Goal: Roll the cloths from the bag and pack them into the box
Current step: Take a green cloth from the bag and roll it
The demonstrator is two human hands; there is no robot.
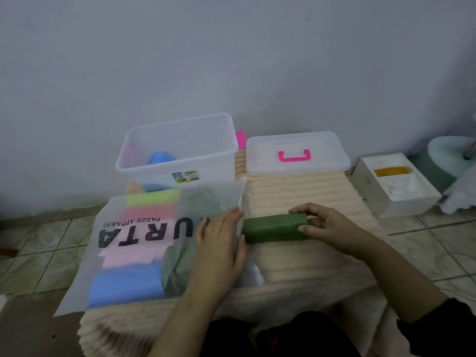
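Green cloth, rolled into a tight log, lies across the ribbed cream mat, and both hands are on it. The right hand pinches the roll's right end, fingers curled over the top and thumb in front, closed on the fabric. The left hand lies flat and open, fingers spread, its edge pressed against the roll's left end while the palm rests on the translucent bag.

That bag is far from empty: blue, pink, red and lime cloths show through the plastic, with another green one bunched by the left wrist. Behind it the clear box stands open with a blue roll already inside, and its lid, with the pink handle, lies flat to the right.

This looks like the finishing squeeze before the lift. Done well, it means squaring both ends so no layer telescopes out, keeping the loose edge tucked underneath, and gripping around the middle rather than one tip so the log does not unwind on its way up. The box sits just beyond the bag, so a short carry over the near rim should do, laying the roll snug alongside the blue one.
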